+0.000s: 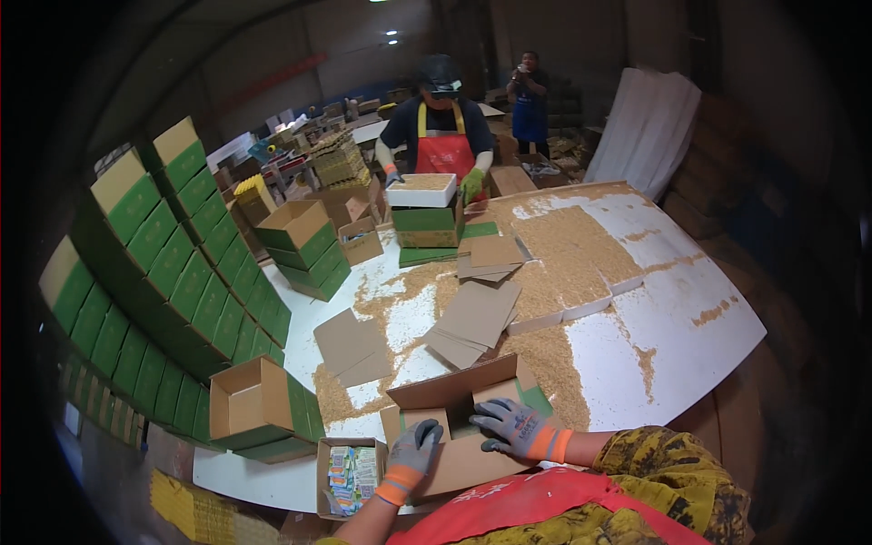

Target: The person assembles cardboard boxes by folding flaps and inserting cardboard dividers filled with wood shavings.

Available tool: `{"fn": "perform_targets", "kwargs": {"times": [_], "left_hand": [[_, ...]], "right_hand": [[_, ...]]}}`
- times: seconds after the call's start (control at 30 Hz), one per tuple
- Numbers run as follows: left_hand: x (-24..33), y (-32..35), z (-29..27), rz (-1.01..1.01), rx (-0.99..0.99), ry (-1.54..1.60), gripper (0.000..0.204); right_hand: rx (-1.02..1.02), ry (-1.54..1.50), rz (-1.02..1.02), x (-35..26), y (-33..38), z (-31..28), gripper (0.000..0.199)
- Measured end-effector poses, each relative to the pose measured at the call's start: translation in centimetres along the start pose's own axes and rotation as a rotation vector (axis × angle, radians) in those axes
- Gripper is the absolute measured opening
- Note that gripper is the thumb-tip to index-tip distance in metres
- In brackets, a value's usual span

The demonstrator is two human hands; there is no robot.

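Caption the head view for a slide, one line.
Gloved left hand and right hand rest on an open carton at a grain-strewn white table; a co-worker works opposite.

Both gloved hands low and forward (fingers spread, palms down), left hand point(415, 447), right hand point(511, 425)

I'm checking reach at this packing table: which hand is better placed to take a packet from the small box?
Left, probably: the left hand rests right beside the small box of packets, while the right hand lies across the open carton.
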State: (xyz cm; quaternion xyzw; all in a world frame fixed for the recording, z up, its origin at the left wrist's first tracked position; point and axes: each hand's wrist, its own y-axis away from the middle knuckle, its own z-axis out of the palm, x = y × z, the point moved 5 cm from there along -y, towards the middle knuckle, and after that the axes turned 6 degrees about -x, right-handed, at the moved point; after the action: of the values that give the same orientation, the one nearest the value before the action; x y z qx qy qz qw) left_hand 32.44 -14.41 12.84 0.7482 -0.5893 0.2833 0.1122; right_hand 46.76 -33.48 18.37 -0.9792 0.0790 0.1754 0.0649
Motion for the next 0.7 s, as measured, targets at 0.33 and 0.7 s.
{"fn": "perform_targets", "kwargs": {"times": [0.33, 0.7], "left_hand": [[2.5, 2.2, -4.7, -0.322, 0.902, -0.206, 0.073], [5.8, 0.5, -6.5, -0.134, 0.472, -0.220, 0.039]], "right_hand": [[-0.242, 0.003, -0.095, 0.2, -1.0, -1.8, 0.049], [-0.171, -1.637, 0.481, 12.8, 1.3, 0.1, 0.072]]}}
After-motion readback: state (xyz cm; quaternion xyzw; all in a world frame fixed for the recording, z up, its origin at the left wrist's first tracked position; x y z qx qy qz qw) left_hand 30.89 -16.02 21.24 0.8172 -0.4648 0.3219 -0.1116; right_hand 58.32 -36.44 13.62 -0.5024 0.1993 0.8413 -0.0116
